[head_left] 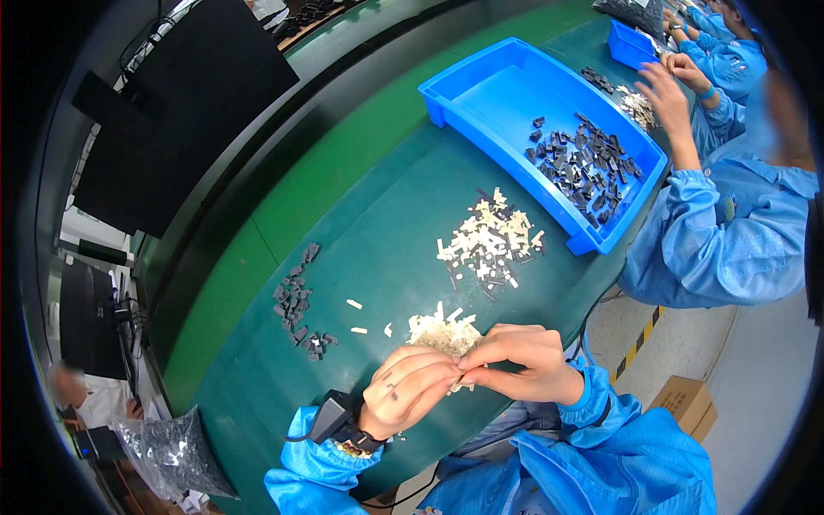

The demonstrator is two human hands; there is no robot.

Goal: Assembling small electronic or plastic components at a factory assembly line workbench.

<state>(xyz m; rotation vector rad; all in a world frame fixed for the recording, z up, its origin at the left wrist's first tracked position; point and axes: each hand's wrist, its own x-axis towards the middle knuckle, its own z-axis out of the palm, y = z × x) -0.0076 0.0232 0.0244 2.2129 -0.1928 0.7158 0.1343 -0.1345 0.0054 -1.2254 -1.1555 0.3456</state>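
My left hand (410,390) and my right hand (530,367) meet fingertip to fingertip over the near part of the green table. Both are closed in a pinch. Whatever lies between the fingers is too small and hidden to name. Just beyond and partly beneath them is a heap of small cream-coloured strips (442,329). A second heap of cream pieces (491,233), mixed with dark bits, lies farther off. Left of the hands, small black blocks (293,296) are scattered in a loose line. A few single cream strips (359,330) rest between.
A large blue tray (498,94) with black pieces (588,163) stands at the far right. Beside it sits a co-worker in a blue smock (712,223), hands raised. A clear bag of dark parts (176,455) lies at the lower left. A cardboard box (682,408) is on the floor.
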